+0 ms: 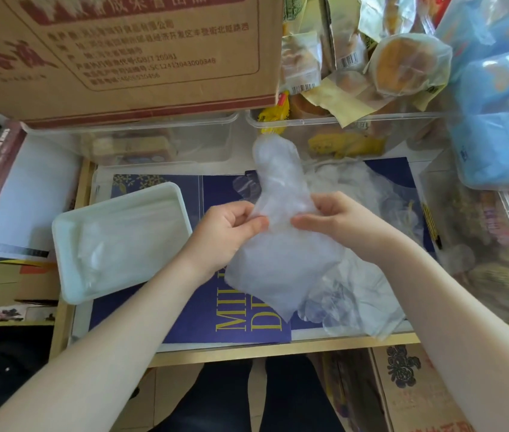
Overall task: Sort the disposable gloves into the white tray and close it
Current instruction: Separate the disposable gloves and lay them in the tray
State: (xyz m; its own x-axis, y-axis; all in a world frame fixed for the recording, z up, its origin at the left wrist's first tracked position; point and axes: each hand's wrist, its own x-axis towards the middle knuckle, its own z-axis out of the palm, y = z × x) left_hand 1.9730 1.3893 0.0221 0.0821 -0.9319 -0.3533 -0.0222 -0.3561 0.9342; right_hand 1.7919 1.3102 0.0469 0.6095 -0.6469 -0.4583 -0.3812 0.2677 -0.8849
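A clear disposable glove is held up over the middle of the table. My left hand pinches its left side and my right hand pinches its right side, thumbs facing each other. More clear gloves lie in a loose pile under and to the right of my hands. The white tray sits open at the left of the table, tilted, with several flat gloves lying inside it. No lid for the tray shows.
A blue printed sheet covers the table. Clear plastic bins with packaged food stand behind. A cardboard box rests on the left bin. A bag of blue packs is at the far right.
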